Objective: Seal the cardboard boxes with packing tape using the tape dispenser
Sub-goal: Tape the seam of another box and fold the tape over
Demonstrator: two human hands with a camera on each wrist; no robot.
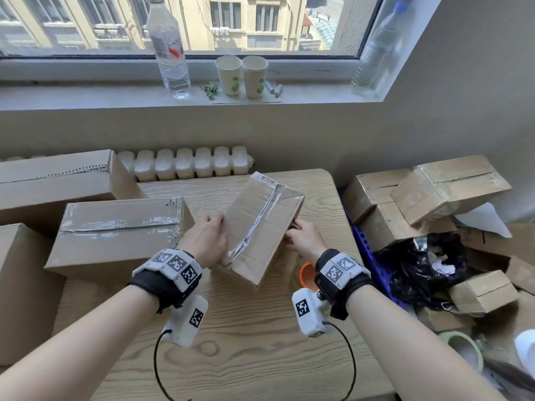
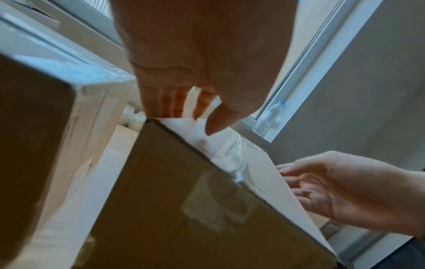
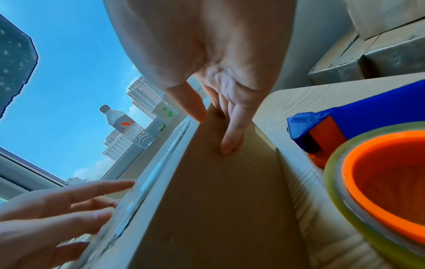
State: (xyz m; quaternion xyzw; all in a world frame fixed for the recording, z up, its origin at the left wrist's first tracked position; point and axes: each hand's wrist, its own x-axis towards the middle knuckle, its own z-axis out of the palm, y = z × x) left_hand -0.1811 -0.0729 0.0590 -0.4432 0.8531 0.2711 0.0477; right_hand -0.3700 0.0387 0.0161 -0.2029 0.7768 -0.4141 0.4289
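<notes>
A small cardboard box (image 1: 260, 224) with clear tape along its top seam is held tilted over the wooden table (image 1: 246, 351) between both hands. My left hand (image 1: 214, 230) lies on its left side with straight, spread fingers, thumb on the taped face (image 2: 188, 120). My right hand (image 1: 295, 231) pinches the right edge, thumb on top and fingers on the side face (image 3: 215, 131). The orange and blue tape dispenser (image 1: 307, 274) lies on the table under my right wrist, held by nothing; its clear tape roll (image 3: 368, 182) fills the right wrist view's right side.
A larger taped box (image 1: 118, 230) lies left of the small one, with more boxes (image 1: 55, 180) behind it. Right of the table is a pile of boxes (image 1: 434, 192), a black plastic bag (image 1: 419, 270) and a tape roll (image 1: 463, 348). Bottles and paper cups (image 1: 241, 76) stand on the sill.
</notes>
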